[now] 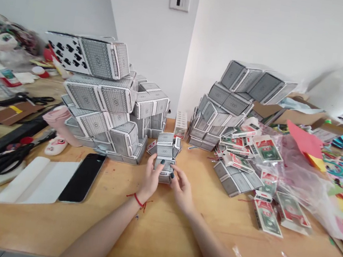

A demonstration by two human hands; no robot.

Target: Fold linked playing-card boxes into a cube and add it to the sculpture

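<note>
Between my two hands, near the middle of the table, is a partly folded box made of playing cards [164, 151] with grey patterned backs. Several of its flaps stand up at the far end. My left hand [149, 180] grips its left side, the thumb lying over the top. On the right side, my right hand [182, 189] pinches the near edge with thumb and fingers. Stacks of finished card boxes rise on both sides, a left stack [99, 97] and a right stack [222, 106]. Their undersides are hidden from me.
A black phone [83, 178] and white paper [39, 180] lie at the left, with black scissors [16, 153] beyond. Red and green card packs [269, 219] and another card box [237, 178] are at the right. Coloured paper and plastic bags crowd the far right.
</note>
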